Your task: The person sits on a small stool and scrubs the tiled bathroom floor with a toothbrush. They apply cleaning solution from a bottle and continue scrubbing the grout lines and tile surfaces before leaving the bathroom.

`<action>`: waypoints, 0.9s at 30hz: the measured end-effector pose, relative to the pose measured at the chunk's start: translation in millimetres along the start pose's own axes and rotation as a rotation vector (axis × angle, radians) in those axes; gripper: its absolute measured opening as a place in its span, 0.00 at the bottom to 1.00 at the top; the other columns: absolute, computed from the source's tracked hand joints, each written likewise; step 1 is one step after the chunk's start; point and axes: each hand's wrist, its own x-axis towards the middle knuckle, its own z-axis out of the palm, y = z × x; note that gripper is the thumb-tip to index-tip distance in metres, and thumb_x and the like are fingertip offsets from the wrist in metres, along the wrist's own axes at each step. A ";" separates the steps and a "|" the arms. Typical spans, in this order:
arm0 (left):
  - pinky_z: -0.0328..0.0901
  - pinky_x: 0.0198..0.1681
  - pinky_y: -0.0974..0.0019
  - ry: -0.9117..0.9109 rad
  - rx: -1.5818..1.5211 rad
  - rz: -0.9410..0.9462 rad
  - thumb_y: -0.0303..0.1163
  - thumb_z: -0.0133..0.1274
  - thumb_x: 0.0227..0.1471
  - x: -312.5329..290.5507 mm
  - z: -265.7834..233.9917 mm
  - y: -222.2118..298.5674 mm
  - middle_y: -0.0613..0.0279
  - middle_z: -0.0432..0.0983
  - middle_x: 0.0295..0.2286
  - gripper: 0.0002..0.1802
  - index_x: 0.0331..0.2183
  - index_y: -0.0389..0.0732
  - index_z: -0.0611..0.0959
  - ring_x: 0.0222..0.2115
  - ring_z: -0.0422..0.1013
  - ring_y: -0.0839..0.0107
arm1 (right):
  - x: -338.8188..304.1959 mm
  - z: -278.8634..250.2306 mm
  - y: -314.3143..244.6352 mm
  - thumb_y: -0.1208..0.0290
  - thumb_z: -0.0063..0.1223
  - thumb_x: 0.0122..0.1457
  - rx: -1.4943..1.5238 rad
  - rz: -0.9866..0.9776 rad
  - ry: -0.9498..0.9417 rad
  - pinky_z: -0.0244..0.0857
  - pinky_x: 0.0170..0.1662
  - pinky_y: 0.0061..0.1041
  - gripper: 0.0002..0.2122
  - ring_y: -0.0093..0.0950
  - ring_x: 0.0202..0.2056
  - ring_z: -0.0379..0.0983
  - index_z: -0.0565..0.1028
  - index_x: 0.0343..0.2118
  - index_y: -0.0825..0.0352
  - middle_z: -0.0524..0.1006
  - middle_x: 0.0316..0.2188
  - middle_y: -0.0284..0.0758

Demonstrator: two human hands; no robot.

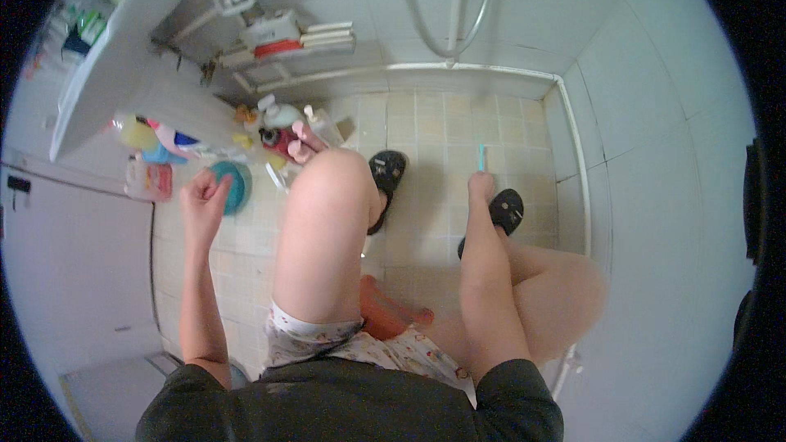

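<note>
My right hand is closed around a slim turquoise brush-like tool. Its thin end points away from me, low over the beige tiled floor; whether it touches the tiles I cannot tell. Just behind that hand is my right foot in a black slipper. On the left, my left hand is raised with curled fingers, and nothing shows in it. Below and beside it sits a round teal basin, partly hidden by the hand.
Several bottles crowd the floor at the far left, under a white washbasin. A rack and white pipes run along the far wall. An orange stool-like thing is beneath me. The tiled wall stands close on my right.
</note>
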 end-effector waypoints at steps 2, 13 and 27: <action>0.53 0.21 0.68 -0.126 -0.031 0.169 0.24 0.58 0.45 38.3 9.6 96.4 0.62 0.55 0.17 0.20 0.16 0.35 0.62 0.19 0.57 0.72 | -8.3 9.0 6.6 0.63 0.43 0.58 0.047 0.103 -0.021 0.69 0.39 0.45 0.16 0.48 0.37 0.76 0.78 0.35 0.71 0.78 0.35 0.48; 0.68 0.31 0.62 -0.844 0.580 1.184 0.30 0.54 0.43 76.3 249.0 262.9 0.59 0.74 0.31 0.07 0.29 0.42 0.80 0.34 0.73 0.65 | 3.1 122.6 10.0 0.59 0.45 0.58 0.255 0.037 0.020 0.69 0.38 0.42 0.19 0.46 0.38 0.76 0.71 0.47 0.67 0.78 0.36 0.47; 0.64 0.34 0.68 -0.699 0.552 1.190 0.33 0.51 0.43 49.9 277.8 254.8 0.64 0.74 0.27 0.09 0.30 0.42 0.79 0.33 0.72 0.69 | 90.4 51.9 -49.8 0.67 0.42 0.59 0.193 -0.165 0.166 0.66 0.32 0.50 0.13 0.47 0.31 0.76 0.69 0.47 0.58 0.78 0.28 0.46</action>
